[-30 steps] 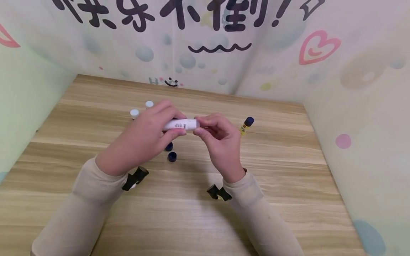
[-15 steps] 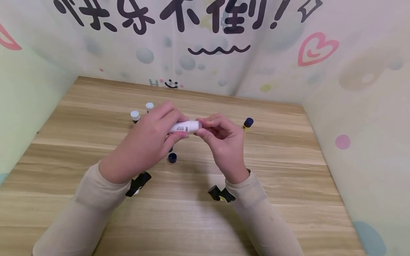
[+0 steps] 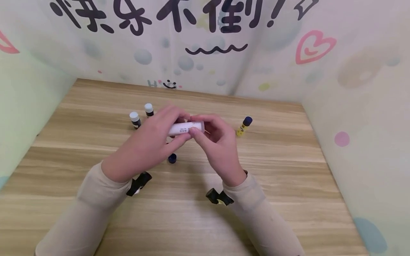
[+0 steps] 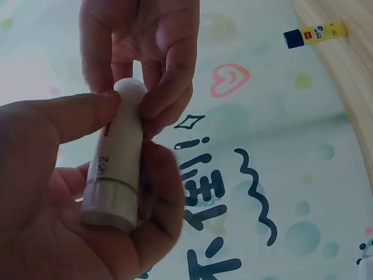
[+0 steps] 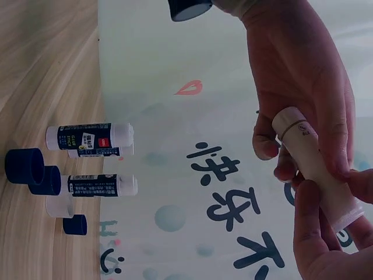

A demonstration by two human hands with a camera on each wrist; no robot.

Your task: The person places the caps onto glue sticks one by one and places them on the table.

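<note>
Both hands are on a white glue stick [image 3: 179,129], held sideways above the table. My left hand [image 3: 141,145] curls round the left part of its barrel, with the thumb along the near side. My right hand [image 3: 221,145] grips the right part, its thumb pressed on the barrel near the end. In the left wrist view the glue stick [image 4: 113,169] shows a ring line near its wider base. The right wrist view shows the right fingers [image 5: 309,216] pinching the ridged end. Part of the barrel is hidden by fingers.
Several dark-labelled glue sticks with white caps [image 3: 135,116] stand back left. Loose dark blue caps [image 3: 172,158] lie near them, and a pale cap [image 5: 59,205] too. A yellow glue stick with a dark blue cap [image 3: 244,126] stands right. A printed cloth [image 3: 224,71] hangs behind the table.
My right hand has shifted its grip: thumb and fingers have slid left from the tip onto the barrel, so the right end is now exposed. The left hand keeps its hold.
</note>
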